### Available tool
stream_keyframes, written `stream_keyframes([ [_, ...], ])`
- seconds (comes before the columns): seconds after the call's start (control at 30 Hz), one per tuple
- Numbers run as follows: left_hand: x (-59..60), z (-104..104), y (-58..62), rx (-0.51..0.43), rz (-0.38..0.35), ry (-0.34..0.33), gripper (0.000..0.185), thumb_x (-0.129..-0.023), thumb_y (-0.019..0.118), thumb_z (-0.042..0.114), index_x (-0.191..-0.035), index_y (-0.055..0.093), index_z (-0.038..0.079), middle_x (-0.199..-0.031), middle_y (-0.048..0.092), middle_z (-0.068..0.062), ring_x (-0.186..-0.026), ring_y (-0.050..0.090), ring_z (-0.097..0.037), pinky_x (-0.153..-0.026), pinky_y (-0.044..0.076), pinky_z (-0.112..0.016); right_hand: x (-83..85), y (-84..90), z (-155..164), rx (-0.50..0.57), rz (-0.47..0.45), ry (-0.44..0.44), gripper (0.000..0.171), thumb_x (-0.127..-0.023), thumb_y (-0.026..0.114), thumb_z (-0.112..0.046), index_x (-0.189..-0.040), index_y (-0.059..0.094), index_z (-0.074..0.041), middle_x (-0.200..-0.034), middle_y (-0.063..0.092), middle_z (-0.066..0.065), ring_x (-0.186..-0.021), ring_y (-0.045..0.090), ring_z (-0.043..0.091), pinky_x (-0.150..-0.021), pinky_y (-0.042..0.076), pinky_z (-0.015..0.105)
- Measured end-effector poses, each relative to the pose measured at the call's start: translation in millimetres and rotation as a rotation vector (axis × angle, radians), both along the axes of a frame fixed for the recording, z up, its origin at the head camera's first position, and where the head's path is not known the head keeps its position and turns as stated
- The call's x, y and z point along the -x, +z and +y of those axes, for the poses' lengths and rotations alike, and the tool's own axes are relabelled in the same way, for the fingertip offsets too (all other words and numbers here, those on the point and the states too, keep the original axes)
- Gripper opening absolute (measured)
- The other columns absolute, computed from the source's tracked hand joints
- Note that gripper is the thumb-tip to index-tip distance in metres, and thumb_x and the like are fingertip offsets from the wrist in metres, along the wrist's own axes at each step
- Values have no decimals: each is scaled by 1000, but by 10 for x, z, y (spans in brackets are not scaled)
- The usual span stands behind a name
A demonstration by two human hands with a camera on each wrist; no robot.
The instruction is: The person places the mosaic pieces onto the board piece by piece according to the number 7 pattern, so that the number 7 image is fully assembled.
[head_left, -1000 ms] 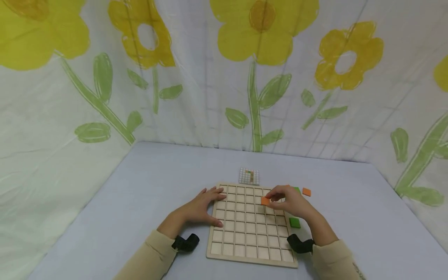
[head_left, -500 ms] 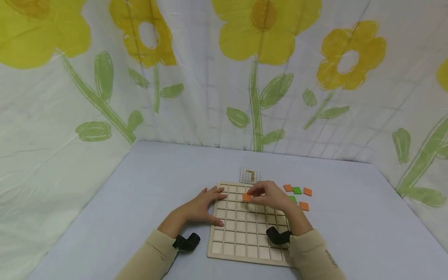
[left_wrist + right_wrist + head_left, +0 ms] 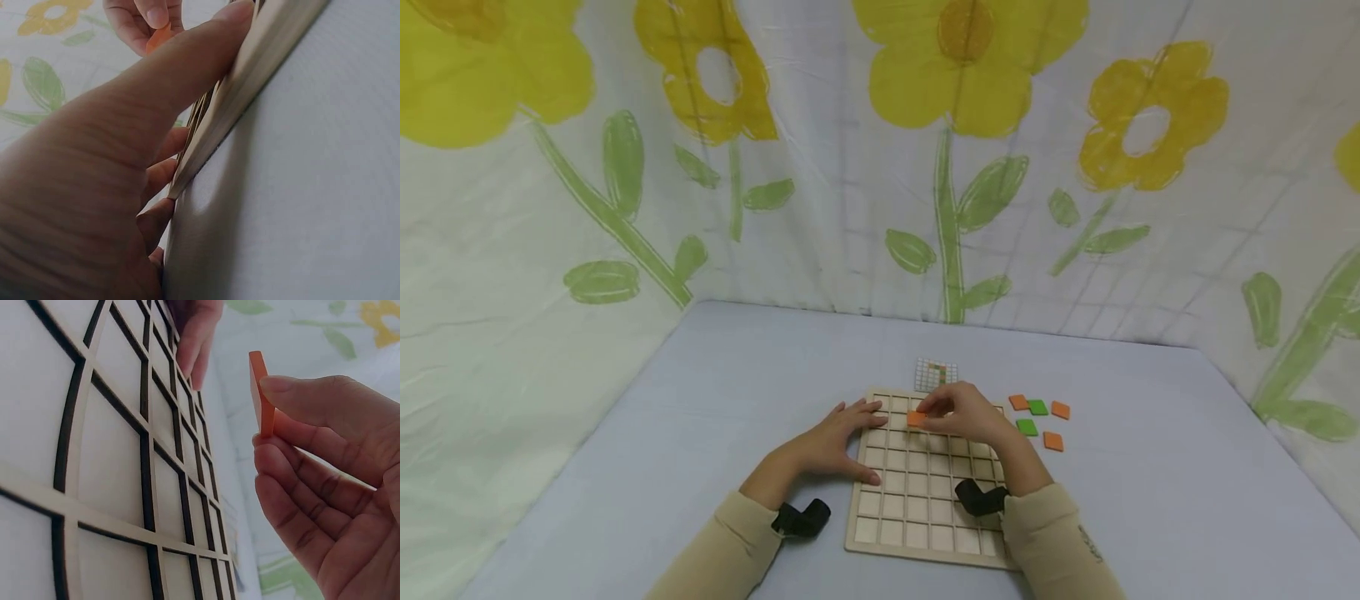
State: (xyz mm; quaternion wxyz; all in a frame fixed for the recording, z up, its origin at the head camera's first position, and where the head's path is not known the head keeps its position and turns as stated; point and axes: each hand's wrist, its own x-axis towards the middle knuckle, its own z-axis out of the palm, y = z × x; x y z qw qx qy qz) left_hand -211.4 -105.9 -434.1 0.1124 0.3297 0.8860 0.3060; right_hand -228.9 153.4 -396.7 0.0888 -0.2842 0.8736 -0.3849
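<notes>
- Head view: pale blue table (image 3: 715, 392), flower-print cloth walls (image 3: 625, 167). One wooden grid board (image 3: 925, 492), one small pattern card (image 3: 935, 372) behind it. Loose tiles to the board's right: three orange (image 3: 1053, 441), two green (image 3: 1027, 427).
- Left wrist view: left hand (image 3: 94, 187) lies flat, fingers straight along the board's left edge.
- Right wrist view: right hand (image 3: 319, 487) pinches an orange tile (image 3: 261, 394) just above the board's far cells, apparently not touching.

A makeshift recording booth, not a lived-in room: a flower-print sheet (image 3: 880, 167) hangs as backdrop beyond the hands and on both sides, closing in a plain cloth-covered table (image 3: 700, 400) under them.
</notes>
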Motion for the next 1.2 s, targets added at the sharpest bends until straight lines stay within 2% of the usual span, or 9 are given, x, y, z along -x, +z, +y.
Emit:
stream_keyframes([
  [0.37,-9,-22,-23,11,9,11,86,-66,75,54,-136,43,17,-151,25,0,-142,10,-20,-117,2,-43,1,-64,-33,13,-29,-7,21,-80,71,-18,-97,68,-6,-93,66,7,-79,61,14,-68,52,22],
  [0.63,9,-10,-31,6,22,6,85,-66,75,53,-136,44,17,-150,25,-1,-142,11,-22,-116,2,-44,18,-123,-7,26,13,-34,20,-80,70,-16,-97,68,-5,-92,65,7,-76,60,12,-67,52,22],
  [0.83,11,-9,-30,12,21,10,84,-66,75,53,-136,44,18,-151,25,1,-142,10,-21,-116,2,-44,46,-180,1,42,5,-49,20,-79,71,-14,-95,68,-3,-88,65,9,-74,59,13,-65,51,22],
  [1.2,6,-12,-38,3,35,5,85,-66,75,54,-135,44,16,-150,26,-1,-142,12,-23,-116,3,-46,62,-292,-20,30,27,-83,19,-79,71,-12,-96,68,-4,-91,62,7,-76,58,13,-65,50,21],
])
